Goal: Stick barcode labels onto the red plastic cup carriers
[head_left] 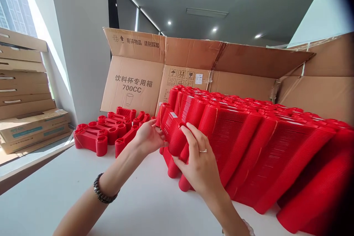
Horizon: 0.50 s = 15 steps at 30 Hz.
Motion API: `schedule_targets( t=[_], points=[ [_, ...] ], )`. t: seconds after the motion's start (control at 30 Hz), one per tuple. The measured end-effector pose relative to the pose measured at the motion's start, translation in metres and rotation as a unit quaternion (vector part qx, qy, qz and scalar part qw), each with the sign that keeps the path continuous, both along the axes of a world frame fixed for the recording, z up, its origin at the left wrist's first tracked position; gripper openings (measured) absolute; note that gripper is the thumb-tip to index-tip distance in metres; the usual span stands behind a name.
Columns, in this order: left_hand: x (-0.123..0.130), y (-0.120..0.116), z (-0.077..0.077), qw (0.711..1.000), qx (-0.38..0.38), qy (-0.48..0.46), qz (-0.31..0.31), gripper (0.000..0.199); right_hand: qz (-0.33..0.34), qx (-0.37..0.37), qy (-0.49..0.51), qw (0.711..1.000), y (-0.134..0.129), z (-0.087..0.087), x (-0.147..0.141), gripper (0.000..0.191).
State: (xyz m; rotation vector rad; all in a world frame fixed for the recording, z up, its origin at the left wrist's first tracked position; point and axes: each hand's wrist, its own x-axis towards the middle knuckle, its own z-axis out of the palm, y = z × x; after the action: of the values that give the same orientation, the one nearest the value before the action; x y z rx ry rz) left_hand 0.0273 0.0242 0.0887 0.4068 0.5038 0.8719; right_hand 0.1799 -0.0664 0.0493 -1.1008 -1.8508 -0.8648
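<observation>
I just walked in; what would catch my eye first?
Probably the ribbed red stacks crowding the right of the white table. In the middle, a person's right grip holds a smaller red stack, with the left grip at its side. Behind stand opened cardboard panels.

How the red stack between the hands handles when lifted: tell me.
The stack is probably fairly stiff, its layers packed tightly. The ribbed sides may offer some grip. Its long, two-lobed shape seems unlikely to roll.

Tall red stacks (235, 140), packed close: barrier. Cardboard wall (132, 70) behind them; low red pieces (91, 136) to their left. Passage: open tabletop (149, 199) at their near left side.
</observation>
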Motion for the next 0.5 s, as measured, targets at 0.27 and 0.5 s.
schedule_targets(
  t=[0.27, 0.5],
  points=[
    [0.006, -0.009, 0.008, 0.996, -0.012, -0.064, 0.055, 0.044, 0.015, -0.028, 0.043, 0.999, -0.004, 0.006, 0.004, 0.079],
    [0.014, -0.022, 0.003, 0.979, 0.106, -0.121, 0.125, 0.054, 0.074, -0.036, 0.151, 0.985, -0.005, 0.0, -0.001, 0.083]
  ],
)
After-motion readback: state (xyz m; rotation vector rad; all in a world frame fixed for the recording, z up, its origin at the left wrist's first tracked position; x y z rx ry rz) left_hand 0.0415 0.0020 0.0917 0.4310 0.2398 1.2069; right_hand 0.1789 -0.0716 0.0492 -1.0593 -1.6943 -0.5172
